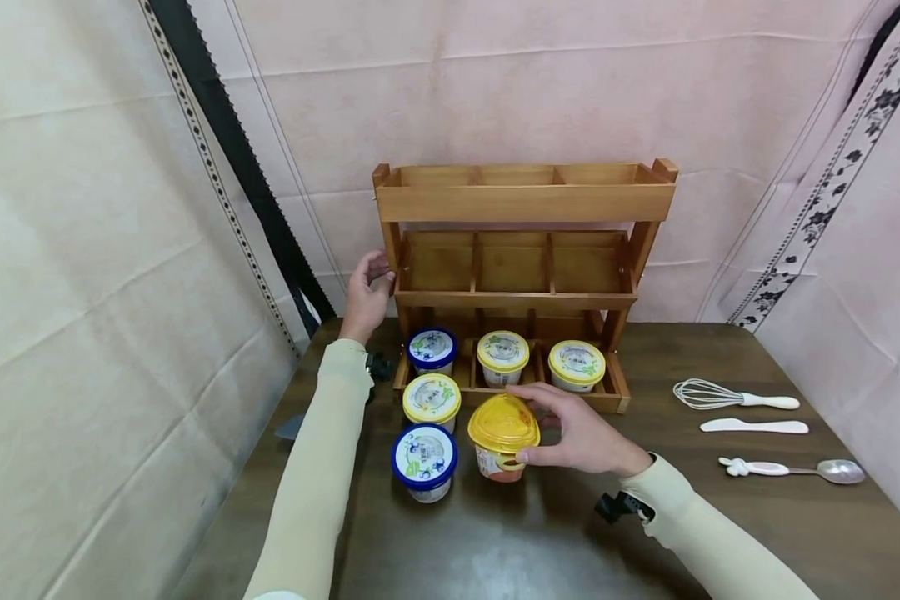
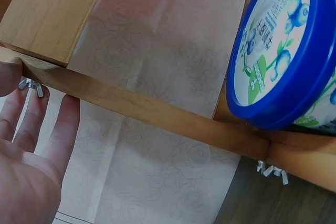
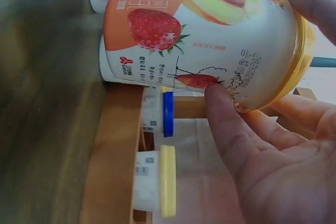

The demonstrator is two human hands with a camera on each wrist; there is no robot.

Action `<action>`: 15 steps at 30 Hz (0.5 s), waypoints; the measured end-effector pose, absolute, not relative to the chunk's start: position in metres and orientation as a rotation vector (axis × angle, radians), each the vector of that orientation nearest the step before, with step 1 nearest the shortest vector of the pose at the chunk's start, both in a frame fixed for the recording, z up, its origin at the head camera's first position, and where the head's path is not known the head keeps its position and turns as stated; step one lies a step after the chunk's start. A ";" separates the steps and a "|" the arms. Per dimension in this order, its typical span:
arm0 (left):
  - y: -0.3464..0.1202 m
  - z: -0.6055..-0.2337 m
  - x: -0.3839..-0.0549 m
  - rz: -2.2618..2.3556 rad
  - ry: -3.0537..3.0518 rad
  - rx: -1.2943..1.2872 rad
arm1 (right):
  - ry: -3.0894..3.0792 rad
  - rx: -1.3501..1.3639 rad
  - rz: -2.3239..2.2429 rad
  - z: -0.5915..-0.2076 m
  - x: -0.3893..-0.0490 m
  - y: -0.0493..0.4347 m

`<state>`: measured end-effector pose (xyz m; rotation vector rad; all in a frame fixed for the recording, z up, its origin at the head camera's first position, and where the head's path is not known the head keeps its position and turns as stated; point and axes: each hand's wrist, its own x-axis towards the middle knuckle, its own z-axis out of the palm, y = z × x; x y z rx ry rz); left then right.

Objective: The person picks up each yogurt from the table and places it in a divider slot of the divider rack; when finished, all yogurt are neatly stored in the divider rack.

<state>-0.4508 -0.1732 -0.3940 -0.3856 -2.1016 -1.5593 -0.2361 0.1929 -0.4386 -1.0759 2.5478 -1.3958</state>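
Note:
My right hand [image 1: 581, 429] grips a yogurt cup [image 1: 501, 458] with a domed yellow lid, in front of the wooden rack's bottom tier. In the right wrist view this cup [image 3: 199, 40] shows a strawberry and a peach, with the thumb and fingers around its lid end. My left hand [image 1: 367, 296] touches the left post of the three-tier wooden rack [image 1: 525, 204]. Its fingertips lie along the post beside a wing nut [image 2: 34, 86] in the left wrist view. On the bottom tier stand a blue-lidded tub [image 1: 431, 348] and two yellow-lidded tubs, one being the middle tub [image 1: 503, 352].
Left of the held cup stand a yellow-lidded tub [image 1: 432, 398] and a blue-lidded tub [image 1: 423, 457] on the table. A whisk [image 1: 735, 395], a white knife [image 1: 753, 426] and a spoon [image 1: 795, 469] lie at right. Pale cloth [image 1: 495, 100] hangs behind the rack.

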 end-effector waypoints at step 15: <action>-0.175 -0.395 -0.450 -1.569 -2.087 -0.400 | 2.627 -1.077 -1.420 -0.400 -0.255 0.206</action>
